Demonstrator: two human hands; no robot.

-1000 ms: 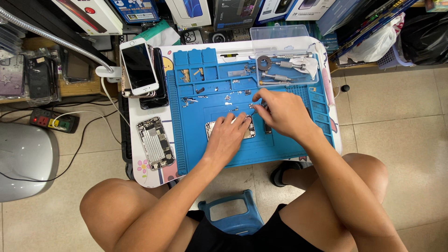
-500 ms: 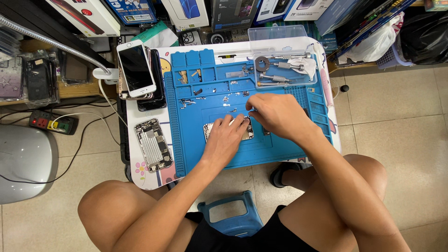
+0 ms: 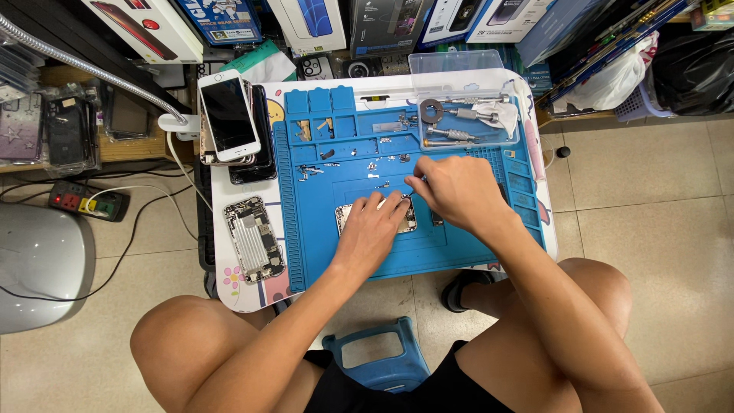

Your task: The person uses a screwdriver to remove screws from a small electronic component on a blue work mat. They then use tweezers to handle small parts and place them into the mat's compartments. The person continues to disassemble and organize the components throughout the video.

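Both hands (image 3: 413, 210) have stayed on the opened phone (image 3: 350, 216).

bare arms and knees, black shorts, dark sandal.

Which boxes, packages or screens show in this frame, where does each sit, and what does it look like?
Row of phone boxes: along the top edge behind the table, rectangular, white, blue and dark, with phone pictures.
White smartphone: on a stack of phones left of the blue mat, dark blank screen.
Clear plastic box: top right of the mat, holding metal tools.
Bagged phone cases: far left, dark, in clear sleeves.
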